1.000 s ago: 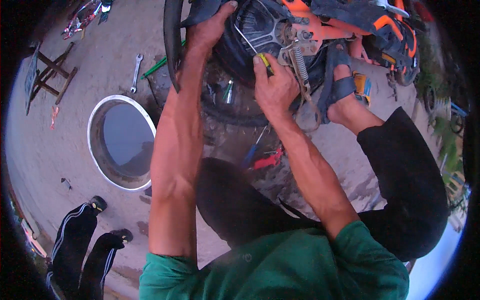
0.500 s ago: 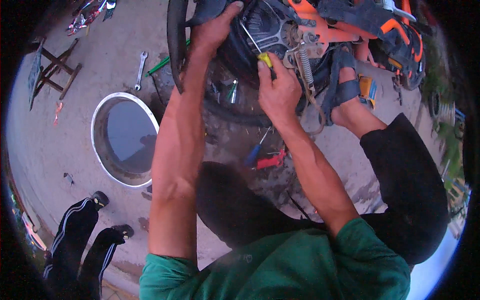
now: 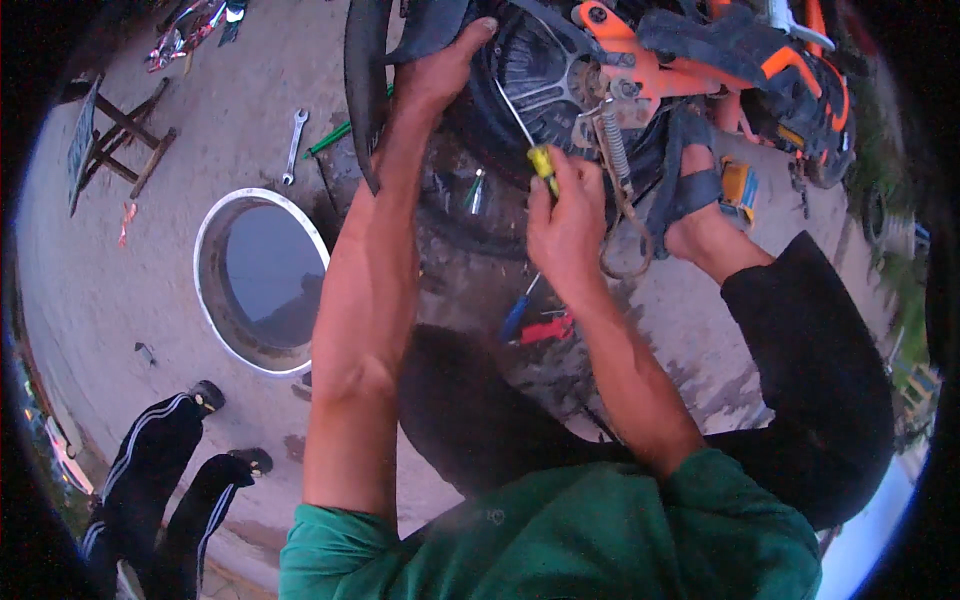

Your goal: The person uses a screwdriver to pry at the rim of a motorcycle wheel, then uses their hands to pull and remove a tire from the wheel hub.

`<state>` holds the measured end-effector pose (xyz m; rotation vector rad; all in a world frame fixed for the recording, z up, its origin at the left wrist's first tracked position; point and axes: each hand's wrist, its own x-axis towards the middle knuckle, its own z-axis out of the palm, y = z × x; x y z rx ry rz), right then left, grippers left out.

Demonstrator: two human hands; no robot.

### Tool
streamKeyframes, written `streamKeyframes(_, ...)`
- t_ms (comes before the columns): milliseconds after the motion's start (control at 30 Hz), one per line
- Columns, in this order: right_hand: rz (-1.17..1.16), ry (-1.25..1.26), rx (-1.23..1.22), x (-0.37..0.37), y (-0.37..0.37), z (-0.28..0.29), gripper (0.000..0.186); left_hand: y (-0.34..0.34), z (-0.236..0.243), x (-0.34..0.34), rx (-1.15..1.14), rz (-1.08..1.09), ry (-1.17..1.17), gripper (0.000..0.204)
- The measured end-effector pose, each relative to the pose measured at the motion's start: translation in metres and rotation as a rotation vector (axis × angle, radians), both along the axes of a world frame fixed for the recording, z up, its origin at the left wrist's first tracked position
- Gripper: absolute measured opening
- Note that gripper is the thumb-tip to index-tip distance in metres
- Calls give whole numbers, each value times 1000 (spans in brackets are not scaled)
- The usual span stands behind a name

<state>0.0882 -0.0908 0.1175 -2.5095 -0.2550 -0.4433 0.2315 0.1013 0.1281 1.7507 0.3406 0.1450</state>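
Note:
My right hand [image 3: 570,215] is closed round the yellow and black handle of a screwdriver [image 3: 543,165]. Its bare shaft slants up and left, the tip at the edge of the wheel [image 3: 545,80], by the dark tyre [image 3: 480,120]. At the wheel's left side my left hand [image 3: 440,72] wraps over the tyre, thumb stretched across it, most fingers hidden. A black curved band [image 3: 366,90] runs beside that wrist, and a dark flap [image 3: 430,28] lies above the hand. The wheel sits in an orange frame [image 3: 650,75] with a spring [image 3: 612,145].
Left of my arm stands a round basin of water [image 3: 205,285]. A wrench [image 3: 294,148], a green tool [image 3: 328,138], a blue-handled screwdriver [image 3: 516,318] and a red tool [image 3: 545,328] lie on the ground. A wooden stool [image 3: 125,135] and another person's legs [image 3: 150,450] are at left.
My right hand has drawn down a little with the screwdriver, and more of its handle shows. My left hand stays on the tyre. The whole view has shifted slightly.

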Motion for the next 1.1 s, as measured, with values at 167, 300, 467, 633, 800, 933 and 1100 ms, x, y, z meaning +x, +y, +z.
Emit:
streamKeyframes(167,91,470,-200,-4,-21,70,36,4,-4,-3,-111,-39,-28,74)
streamKeyframes(300,251,283,-474,53,-50,133,33,4,12,-7,-113,-21,165,76)
streamKeyframes(467,240,255,-810,122,-22,164,32,3,-24,10,66,-36,-178,78)
streamKeyframes(633,303,189,-909,151,-4,165,28,-4,-10,10,-14,-87,-134,63)
streamKeyframes(800,458,157,-909,138,6,155,26,8,-23,-3,-17,-77,-235,61)
streamKeyframes(933,474,-4,-785,139,-23,143,32,-5,-13,-5,-4,-63,-134,59)
streamKeyframes(1100,456,83,-757,140,-9,142,32,12,-41,4,31,-74,-192,61)
